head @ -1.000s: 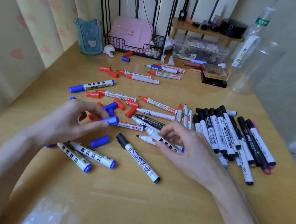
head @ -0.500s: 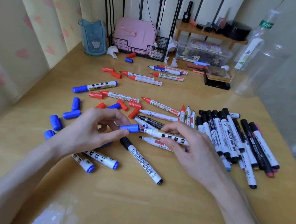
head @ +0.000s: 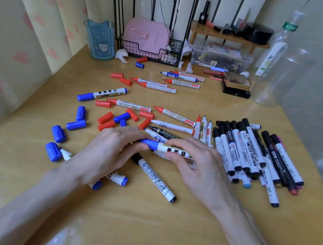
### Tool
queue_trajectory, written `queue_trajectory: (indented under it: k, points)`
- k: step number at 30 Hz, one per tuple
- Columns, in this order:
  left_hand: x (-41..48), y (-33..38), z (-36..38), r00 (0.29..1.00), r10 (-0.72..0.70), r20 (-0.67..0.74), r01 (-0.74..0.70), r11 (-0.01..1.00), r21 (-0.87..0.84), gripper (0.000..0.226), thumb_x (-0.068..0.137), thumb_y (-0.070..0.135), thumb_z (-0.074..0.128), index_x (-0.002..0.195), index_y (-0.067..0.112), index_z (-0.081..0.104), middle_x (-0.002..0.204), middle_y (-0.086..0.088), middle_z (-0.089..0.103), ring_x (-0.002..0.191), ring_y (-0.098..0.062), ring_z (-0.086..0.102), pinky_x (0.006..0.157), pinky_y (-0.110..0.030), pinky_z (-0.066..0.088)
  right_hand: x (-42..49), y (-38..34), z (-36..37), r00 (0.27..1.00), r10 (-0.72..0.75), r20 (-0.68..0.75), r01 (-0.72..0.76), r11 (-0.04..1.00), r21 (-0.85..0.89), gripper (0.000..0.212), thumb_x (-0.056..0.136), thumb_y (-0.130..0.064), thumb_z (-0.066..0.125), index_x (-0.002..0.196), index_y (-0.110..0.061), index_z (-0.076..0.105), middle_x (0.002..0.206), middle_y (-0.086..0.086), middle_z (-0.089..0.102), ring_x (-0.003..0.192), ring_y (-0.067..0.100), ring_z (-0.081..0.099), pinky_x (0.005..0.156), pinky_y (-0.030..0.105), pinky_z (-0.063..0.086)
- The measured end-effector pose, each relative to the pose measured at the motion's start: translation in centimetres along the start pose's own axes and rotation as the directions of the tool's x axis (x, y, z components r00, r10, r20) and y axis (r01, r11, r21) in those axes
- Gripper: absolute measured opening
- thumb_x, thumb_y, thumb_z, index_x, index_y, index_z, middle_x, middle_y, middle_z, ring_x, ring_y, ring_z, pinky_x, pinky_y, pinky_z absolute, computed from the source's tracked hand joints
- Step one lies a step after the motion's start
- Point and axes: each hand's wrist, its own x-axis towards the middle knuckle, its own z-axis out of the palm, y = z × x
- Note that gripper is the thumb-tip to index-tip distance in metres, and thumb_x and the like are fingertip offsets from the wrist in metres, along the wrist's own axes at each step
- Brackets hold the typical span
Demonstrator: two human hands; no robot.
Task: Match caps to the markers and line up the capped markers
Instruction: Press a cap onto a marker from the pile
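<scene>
The left hand [head: 107, 152] pinches a blue cap [head: 150, 143]; the right hand [head: 198, 166] grips the white marker barrel [head: 175, 150]. Cap and barrel meet end to end (seating cannot be confirmed), held just beyond the black-capped marker [head: 155, 179] lying on the table [head: 140, 225]. Several loose blue caps [head: 76, 124] lie left of that marker; the black marker group [head: 243, 148] lies right of it.

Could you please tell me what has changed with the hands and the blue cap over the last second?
The left hand carried the blue cap rightward to the white marker, which the right hand picked up from the pile. The cap now sits on the marker's tip, and both hands grip the pair. The loose blue caps, red caps and black-capped row lie as before.
</scene>
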Motion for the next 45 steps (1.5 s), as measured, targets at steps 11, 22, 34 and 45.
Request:
queue_trajectory:
  k: [11,22,34,45]
  points:
    - [0.4,0.7,0.1,0.997,0.023,-0.073,-0.020,0.999,0.031,0.028,0.105,0.032,0.055,0.111,0.011,0.073,0.090,0.014,0.061,0.078,-0.010,0.058,0.072,-0.017,0.046,0.2,0.4,0.9,0.986,-0.093,-0.136,0.084,0.994,-0.076,0.022,0.097,-0.027,0.068,0.114,-0.016,0.077,0.094,-0.004,0.071,0.087,0.015,0.064,0.071,0.040,0.053]
    - [0.6,0.5,-0.3,0.995,-0.030,-0.099,0.025,0.999,-0.046,0.019,0.109,0.027,0.053,0.121,0.018,0.065,0.104,0.020,0.061,0.095,-0.002,0.059,0.080,-0.016,0.043,0.8,-0.7,1.4,0.997,-0.016,-0.077,0.013,0.999,-0.041,0.024,0.102,-0.037,0.063,0.119,-0.022,0.070,0.114,-0.014,0.071,0.099,0.013,0.068,0.077,0.038,0.055]
    - [0.6,1.0,0.6,0.989,-0.045,-0.143,0.038,0.998,-0.047,0.028,0.107,0.022,0.059,0.134,0.022,0.061,0.113,0.012,0.058,0.107,-0.013,0.062,0.088,-0.026,0.049,0.8,0.3,-0.8,0.936,0.142,-0.322,-0.242,0.924,-0.295,0.010,0.085,-0.033,0.080,0.089,-0.025,0.075,0.076,-0.013,0.059,0.066,0.010,0.050,0.057,0.025,0.030]
    - [3.4,3.0,2.5,1.000,0.012,0.019,-0.010,0.998,-0.070,0.021,0.105,0.024,0.060,0.125,0.027,0.067,0.120,0.014,0.063,0.117,-0.008,0.061,0.096,-0.036,0.051,1.1,3.1,-5.1,0.798,0.411,-0.441,-0.591,0.676,-0.441,0.025,0.096,-0.039,0.064,0.114,-0.022,0.067,0.095,0.000,0.073,0.086,0.033,0.067,0.059,0.034,0.036]
